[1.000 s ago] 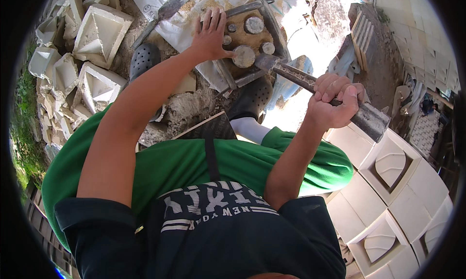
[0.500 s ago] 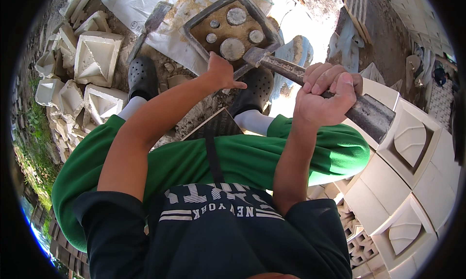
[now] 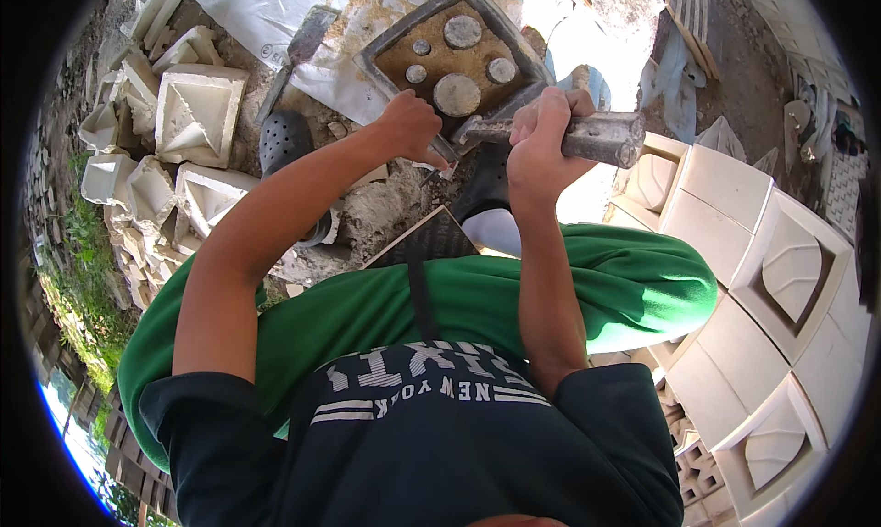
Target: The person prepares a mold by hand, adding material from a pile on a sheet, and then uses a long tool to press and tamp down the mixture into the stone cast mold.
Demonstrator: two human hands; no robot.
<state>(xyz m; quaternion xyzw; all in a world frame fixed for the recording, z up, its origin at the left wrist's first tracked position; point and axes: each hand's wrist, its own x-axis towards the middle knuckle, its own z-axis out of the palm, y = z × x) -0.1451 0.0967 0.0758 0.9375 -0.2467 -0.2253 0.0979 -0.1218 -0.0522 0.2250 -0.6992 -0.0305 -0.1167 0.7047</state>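
A square dark metal mould lies tilted in front of me, with several round grey discs set in its brown, sandy face. My left hand is closed on the near corner of its frame; the fingertips are partly hidden. In my right hand is a hammer with a thick, dusty grey handle, the fingers wrapped round it. The handle's butt points to the right. At the other end, the hammer's head is by the mould's near right edge, close to my left hand, and its outline is hard to make out.
Broken cream-coloured blocks are heaped at the left. Pale moulded blocks stand in rows at the right. A flat-bladed tool lies on a white plastic sheet beyond my feet. My dark clog rests beside rubble.
My right hand has swung left and away from me with the hammer, bringing it nearer the mould. My left hand stays at the mould's corner. The whole view has shifted slightly.
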